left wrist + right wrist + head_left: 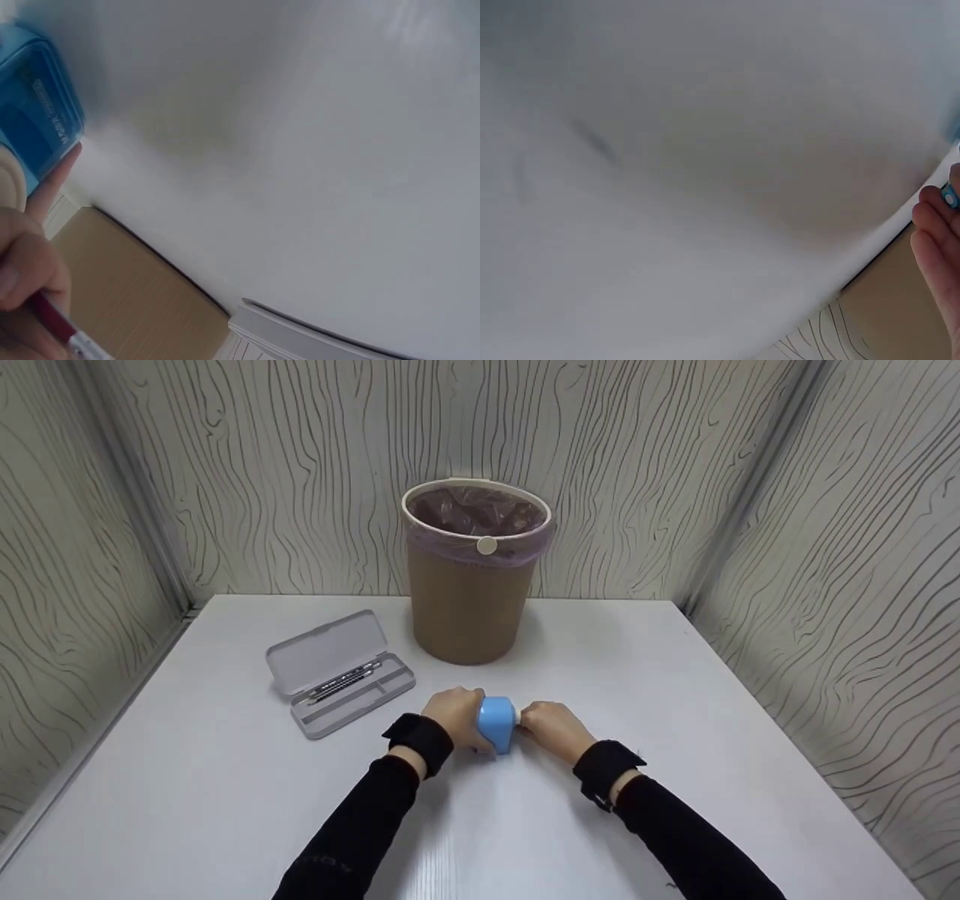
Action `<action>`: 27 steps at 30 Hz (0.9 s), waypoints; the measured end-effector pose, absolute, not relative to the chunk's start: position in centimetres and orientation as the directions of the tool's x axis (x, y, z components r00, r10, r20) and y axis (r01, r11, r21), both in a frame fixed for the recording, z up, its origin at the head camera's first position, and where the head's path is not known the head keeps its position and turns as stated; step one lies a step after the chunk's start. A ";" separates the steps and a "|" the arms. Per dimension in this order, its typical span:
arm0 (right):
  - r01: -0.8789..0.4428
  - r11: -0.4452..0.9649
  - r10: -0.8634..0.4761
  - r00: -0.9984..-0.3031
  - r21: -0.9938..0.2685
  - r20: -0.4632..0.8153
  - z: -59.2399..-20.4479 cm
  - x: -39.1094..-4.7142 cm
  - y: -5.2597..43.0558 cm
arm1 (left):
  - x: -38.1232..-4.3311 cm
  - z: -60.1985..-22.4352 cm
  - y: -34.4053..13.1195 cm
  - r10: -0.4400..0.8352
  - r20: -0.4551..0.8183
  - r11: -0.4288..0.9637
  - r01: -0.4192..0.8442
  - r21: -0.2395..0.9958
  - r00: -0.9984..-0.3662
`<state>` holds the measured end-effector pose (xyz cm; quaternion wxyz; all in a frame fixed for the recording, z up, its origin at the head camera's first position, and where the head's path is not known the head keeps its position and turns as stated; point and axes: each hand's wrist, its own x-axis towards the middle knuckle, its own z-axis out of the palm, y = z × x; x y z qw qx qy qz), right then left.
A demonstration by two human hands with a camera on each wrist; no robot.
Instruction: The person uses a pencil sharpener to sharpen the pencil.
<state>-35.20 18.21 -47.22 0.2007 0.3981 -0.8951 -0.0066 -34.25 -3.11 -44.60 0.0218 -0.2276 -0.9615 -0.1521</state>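
Observation:
Between the two hands is a blue pencil sharpener [495, 723], resting at or just above the table. My left hand [456, 718] grips its left side; in the left wrist view a finger [55, 184] lies along its see-through drawer [39, 112]. A red pencil [52, 319] with a silver end sticks out from the curled fingers there, beside the sharpener's cream round part [9, 180]. On the right side my right hand [556, 727] pinches the crank, whose cream base [517, 718] shows. A small blue knob with a white centre [949, 196] shows at its fingers.
An open grey pencil case [358, 706] with several pencils [341, 682] inside lies to the left. A brown bin [469, 607] with a purple liner stands at the back, by the wood-patterned wall [300, 472]. All of it is on a white table [225, 795].

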 end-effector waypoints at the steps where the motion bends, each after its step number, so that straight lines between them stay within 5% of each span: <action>1: -0.717 0.673 -0.726 -0.591 0.182 0.352 -47.2 -35.0 18.3 | -34.2 -44.5 -3.1 0.429 0.106 0.850 0.441 0.287 -0.897; 27: -0.806 0.515 -0.836 -0.398 0.291 0.377 -45.7 -30.5 20.1 | -34.2 -44.3 -2.5 0.375 0.045 0.887 0.372 0.275 -0.926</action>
